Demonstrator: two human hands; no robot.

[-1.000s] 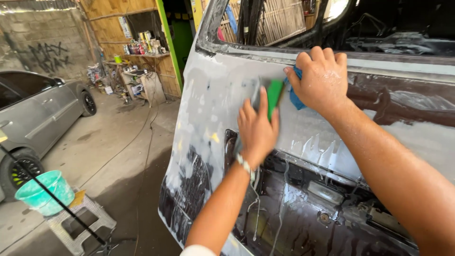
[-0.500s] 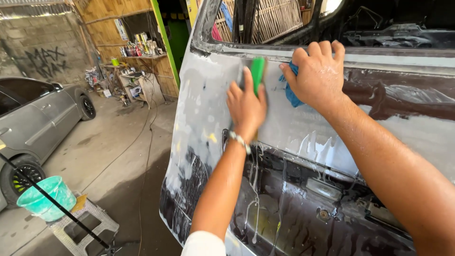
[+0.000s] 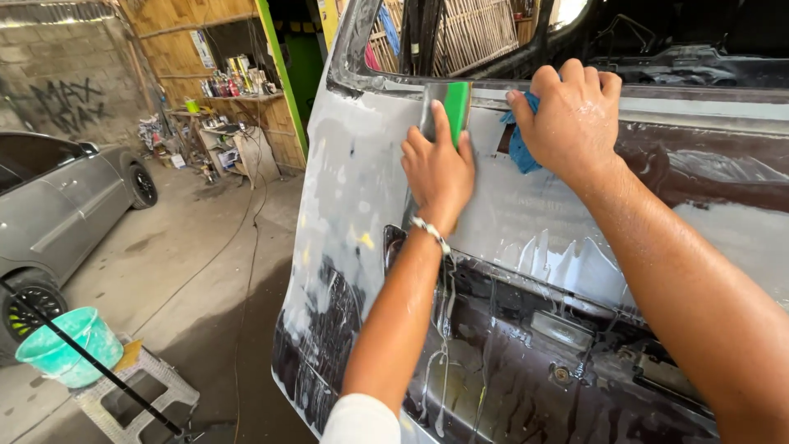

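Green squeegee (image 3: pixel 454 111) upright under left hand (image 3: pixel 438 168), long axis vertical, blade at top edge of wet grey van panel (image 3: pixel 353 189). Left fingers pressed flat over it. Right hand (image 3: pixel 571 115), just beside, bunches blue cloth (image 3: pixel 519 146) against panel.

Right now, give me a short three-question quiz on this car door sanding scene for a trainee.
1. True or false: the left hand presses a green block against the wet door panel.
2. What does the right hand hold? A) blue cloth B) spray can C) hammer
3. What stands on the small white stool at lower left?

Key: 1 true; 2 A; 3 a turquoise bucket.
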